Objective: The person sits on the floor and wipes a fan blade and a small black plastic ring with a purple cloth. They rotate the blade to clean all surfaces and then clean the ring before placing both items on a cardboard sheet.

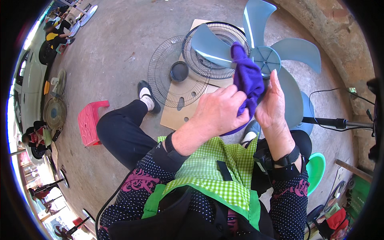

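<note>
My left hand (221, 108) is closed on a purple cloth (249, 78), bunched and hanging across the lower left of a blue-grey plastic fan blade assembly (298, 54). Several broad blades spread from its round ribbed hub (265, 61). The cloth covers part of the assembly, so I cannot tell whether a blade lies inside it. My right hand (273, 105) is open, fingers straight and pointing up, beside the cloth and against the lower blade. Beyond the blades, a black wire fan grille (206, 66) lies on cardboard (170, 114).
A second wire grille with a dark round centre (179, 72) overlaps the cardboard. A pink stool (90, 123) stands left, a green basin (316, 172) right. A black pole (326, 121) and cable reach in from the right. Standing fans (55, 113), a car (34, 80) and seated people are farther left.
</note>
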A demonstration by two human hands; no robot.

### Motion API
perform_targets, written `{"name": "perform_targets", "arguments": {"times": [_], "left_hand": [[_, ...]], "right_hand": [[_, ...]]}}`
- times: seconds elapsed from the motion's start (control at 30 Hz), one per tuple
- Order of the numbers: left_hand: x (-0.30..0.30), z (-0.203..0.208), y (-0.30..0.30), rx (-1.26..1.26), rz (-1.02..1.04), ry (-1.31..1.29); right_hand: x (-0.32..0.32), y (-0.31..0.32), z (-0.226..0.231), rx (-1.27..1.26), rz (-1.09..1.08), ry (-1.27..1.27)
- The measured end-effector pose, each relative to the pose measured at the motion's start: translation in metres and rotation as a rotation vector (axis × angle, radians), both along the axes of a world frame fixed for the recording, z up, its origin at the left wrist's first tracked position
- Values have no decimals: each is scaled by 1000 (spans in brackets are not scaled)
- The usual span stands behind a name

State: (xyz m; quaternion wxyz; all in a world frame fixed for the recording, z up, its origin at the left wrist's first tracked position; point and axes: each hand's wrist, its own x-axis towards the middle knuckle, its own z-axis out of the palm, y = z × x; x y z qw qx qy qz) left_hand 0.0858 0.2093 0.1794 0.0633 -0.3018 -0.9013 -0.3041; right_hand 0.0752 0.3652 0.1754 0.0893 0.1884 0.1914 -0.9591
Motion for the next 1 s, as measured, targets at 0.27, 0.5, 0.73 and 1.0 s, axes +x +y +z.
{"name": "perform_targets", "arguments": {"times": [0.27,0.5,0.73,1.0], "left_hand": [[-4,-6,-62,200,154,-565],[-10,61,-77,1129,120,-483],[-40,31,12,95,262,429],[-38,29,-19,-26,250,341]], "right_hand": [[-3,10,17,528,-30,132],[-10,0,8,514,46,7],[-2,-2,-2,210,127,31],[4,0,3,282,200,128]]}}
